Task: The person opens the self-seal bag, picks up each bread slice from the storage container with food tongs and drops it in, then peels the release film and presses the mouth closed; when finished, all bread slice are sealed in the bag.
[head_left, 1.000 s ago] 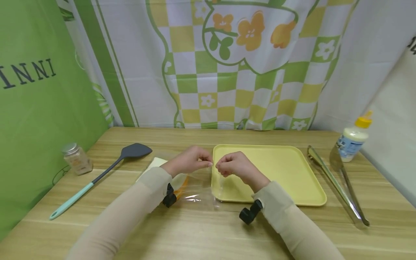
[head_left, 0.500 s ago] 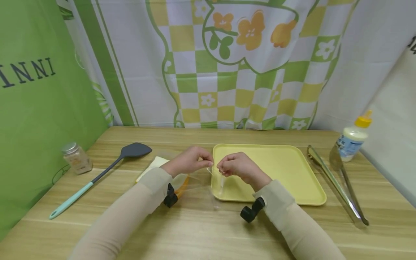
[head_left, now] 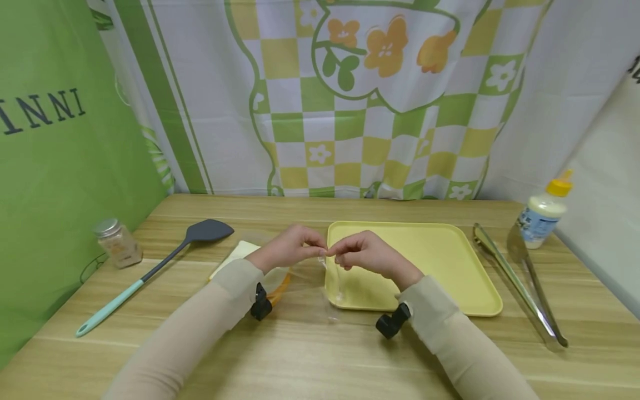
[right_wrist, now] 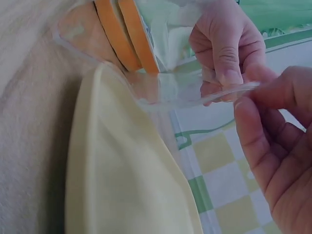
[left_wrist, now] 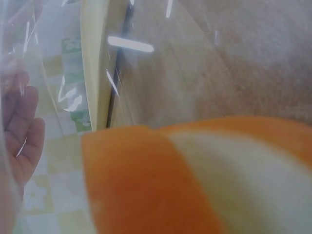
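A clear plastic bag (head_left: 312,294) lies between the hands, reaching over the tray's left edge. Inside are bread slices (right_wrist: 124,36) with orange-brown crusts; one slice (left_wrist: 141,180) fills the lower left wrist view. My left hand (head_left: 292,247) pinches the bag's mouth, thumb on the near side. My right hand (head_left: 372,256) pinches the same mouth strip between thumb and index finger, its fingertips right up against the left hand's. In the right wrist view the bag's rim (right_wrist: 195,101) runs toward both hands. My left forearm hides part of the bread.
A yellow tray (head_left: 435,266) lies under and right of the right hand. To the left are a spatula (head_left: 167,264) and a spice jar (head_left: 119,244). At right lie metal tongs (head_left: 520,283), with a yellow-capped squeeze bottle (head_left: 542,216) behind them.
The right hand's index finger has straightened and reached left to meet the left fingertips, closing the small gap between the hands. The left hand has barely moved.
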Tool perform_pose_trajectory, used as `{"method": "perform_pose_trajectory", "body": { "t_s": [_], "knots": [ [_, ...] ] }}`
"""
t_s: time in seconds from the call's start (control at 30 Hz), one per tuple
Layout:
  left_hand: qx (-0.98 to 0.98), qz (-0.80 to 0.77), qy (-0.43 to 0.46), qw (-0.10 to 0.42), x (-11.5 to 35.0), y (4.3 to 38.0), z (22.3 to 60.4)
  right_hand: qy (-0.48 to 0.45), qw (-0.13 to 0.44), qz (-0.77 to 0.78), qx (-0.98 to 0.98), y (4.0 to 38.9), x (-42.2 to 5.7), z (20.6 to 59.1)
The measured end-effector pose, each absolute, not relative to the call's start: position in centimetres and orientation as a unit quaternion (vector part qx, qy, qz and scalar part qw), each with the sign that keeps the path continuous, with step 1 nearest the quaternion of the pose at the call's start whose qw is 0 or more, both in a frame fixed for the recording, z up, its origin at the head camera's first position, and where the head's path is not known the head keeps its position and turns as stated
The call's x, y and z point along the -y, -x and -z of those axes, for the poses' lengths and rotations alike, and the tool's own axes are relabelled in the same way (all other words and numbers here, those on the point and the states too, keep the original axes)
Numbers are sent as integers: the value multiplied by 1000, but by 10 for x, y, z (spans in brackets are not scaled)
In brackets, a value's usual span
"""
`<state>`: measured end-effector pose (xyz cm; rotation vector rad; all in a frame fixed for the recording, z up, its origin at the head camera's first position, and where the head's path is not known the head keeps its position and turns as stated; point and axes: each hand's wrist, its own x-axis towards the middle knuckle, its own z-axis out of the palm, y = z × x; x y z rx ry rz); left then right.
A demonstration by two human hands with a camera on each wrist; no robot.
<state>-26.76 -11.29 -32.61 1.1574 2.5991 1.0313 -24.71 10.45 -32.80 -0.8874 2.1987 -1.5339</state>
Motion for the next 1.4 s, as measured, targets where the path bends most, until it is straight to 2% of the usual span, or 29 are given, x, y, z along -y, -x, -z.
{"method": "perform_pose_trajectory", "body": {
  "t_s": [0.23, 0.5, 0.83, 1.1, 1.4],
  "knots": [
    [-854, -354, -376, 64, 114, 267, 326, 317, 142, 473, -809, 248, -105, 326],
    [-854, -353, -376, 68, 113, 266, 326, 326, 90, 407, -849, 247, -101, 328],
    [-879, -297, -373, 13, 110, 271, 324, 305, 26, 377, -874, 237, -97, 326],
    [-911, -339, -229, -54, 130, 280, 324, 279, 29, 382, -880, 226, -115, 326],
    [-910, -379, -151, -75, 143, 285, 325, 281, 39, 390, -876, 207, -145, 317]
  ]
}}
